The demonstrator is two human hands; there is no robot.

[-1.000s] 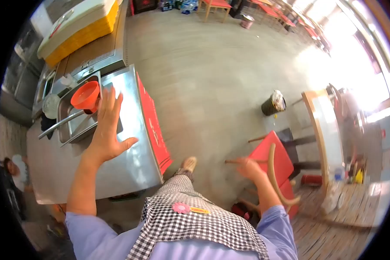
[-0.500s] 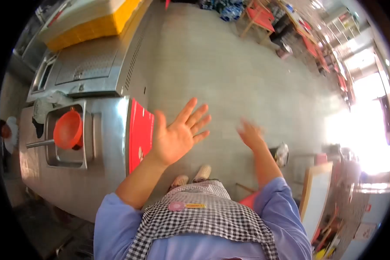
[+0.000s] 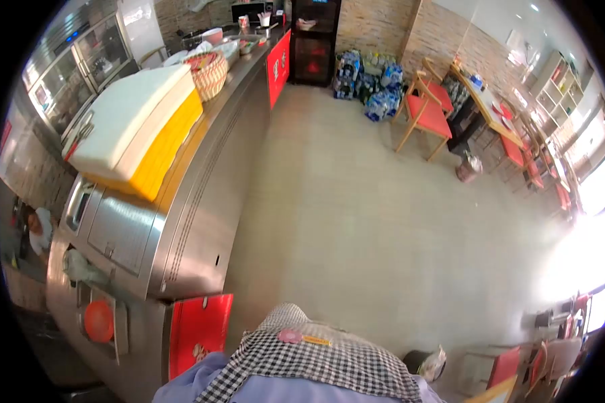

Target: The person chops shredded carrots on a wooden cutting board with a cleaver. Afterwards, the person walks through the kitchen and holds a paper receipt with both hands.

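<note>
Neither of my hands shows now; both are below or outside the head view. My checked apron [image 3: 309,366] fills the bottom middle, with a pink and yellow badge on it. To my left stands a steel counter [image 3: 144,342] with a red panel [image 3: 198,332] on its end. An orange strainer [image 3: 99,321] rests in a steel pan [image 3: 121,329] set in that counter. A greyish cloth or bag [image 3: 81,265] lies just beyond the pan.
A white-lidded yellow crate [image 3: 175,161] and a woven basket [image 3: 208,75] stand on the long counter. Wrapped bottles [image 3: 383,101] are stacked by the back wall. Red-seated chairs [image 3: 427,114] and a wooden table [image 3: 487,107] line the right. A bin [image 3: 469,166] stands on the floor.
Both hands, earlier raised open and blurred in front of me, have dropped out of view. My view has tilted up, showing more of the room's far end.
</note>
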